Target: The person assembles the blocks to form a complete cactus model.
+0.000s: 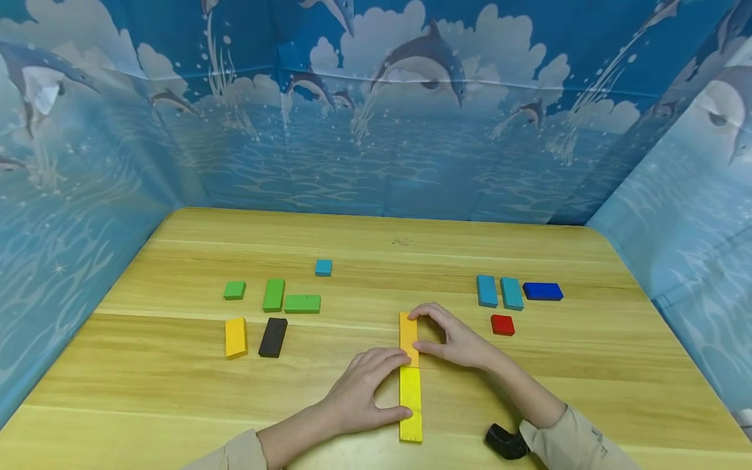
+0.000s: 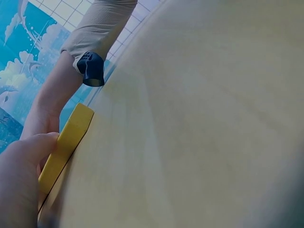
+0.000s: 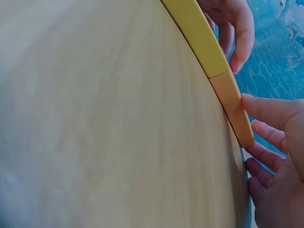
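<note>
In the head view, an orange block (image 1: 409, 336) and a yellow block (image 1: 410, 388) lie end to end in a straight upright column; a faint line crosses the yellow one. My left hand (image 1: 365, 393) touches the orange block with fingertips and the yellow block with the thumb. At the orange block's far end rests a fingertip of my right hand (image 1: 455, 339), its thumb on the right edge. The right wrist view shows the yellow block (image 3: 202, 40) meeting the orange block (image 3: 232, 107), with right fingers (image 3: 268, 154) loosely spread beside it.
Left: green blocks (image 1: 273, 295), a yellow-orange block (image 1: 236, 337), a black block (image 1: 273, 337) and a small light-blue block (image 1: 324, 267). Right: two light-blue blocks (image 1: 487, 290), a dark-blue block (image 1: 543, 291) and a red block (image 1: 502, 325). A black object (image 1: 506, 442) is by the right sleeve.
</note>
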`<state>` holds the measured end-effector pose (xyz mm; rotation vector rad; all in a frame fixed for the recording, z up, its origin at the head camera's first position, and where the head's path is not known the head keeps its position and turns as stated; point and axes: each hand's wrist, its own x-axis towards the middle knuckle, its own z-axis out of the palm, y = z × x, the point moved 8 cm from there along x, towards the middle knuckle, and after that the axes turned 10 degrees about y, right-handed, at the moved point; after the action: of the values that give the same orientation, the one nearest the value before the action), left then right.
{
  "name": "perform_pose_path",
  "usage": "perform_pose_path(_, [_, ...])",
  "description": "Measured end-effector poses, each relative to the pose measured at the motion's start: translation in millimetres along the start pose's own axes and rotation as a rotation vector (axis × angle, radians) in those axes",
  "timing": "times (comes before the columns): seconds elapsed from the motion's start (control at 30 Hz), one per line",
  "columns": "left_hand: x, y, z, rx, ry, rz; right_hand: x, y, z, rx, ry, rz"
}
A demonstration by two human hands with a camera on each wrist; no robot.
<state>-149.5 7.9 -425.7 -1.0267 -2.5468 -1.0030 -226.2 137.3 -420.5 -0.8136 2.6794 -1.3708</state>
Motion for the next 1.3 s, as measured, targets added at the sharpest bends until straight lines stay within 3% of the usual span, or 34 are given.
perform_pose_path(0.37, [-0.1,-4.7,4.8,0.080,-0.048,-0.068,0.7,0.4,0.3,0.008,-0.011,-0.008])
perform_pose_path(0.5, [0.1,-5.8,5.6,0.081,-0.047,-0.078,0.4,1.8,-4.8,0.041,-0.001,0.025])
perform_pose_path(0.7, [0.1,-6.6,5.8,0.080,-0.044,-0.089,-6.1,10.8,-44.1,0.007,0.157,0.096])
perform_pose_path(0.9, [0.0,-6.3,6.2,0.082,-0.050,-0.096,-31.0,27.6,-93.3,-0.056,0.336,0.126])
perform_pose_path(1.07, [-0.3,-6.2,6.2,0.087,-0.049,-0.101,-53.6,41.6,-111.8,-0.116,0.335,0.185])
perform_pose_path(1.3, [-0.4,-6.5,7.3,0.092,-0.046,-0.095,-68.4,57.9,-114.7,-0.120,0.279,0.218])
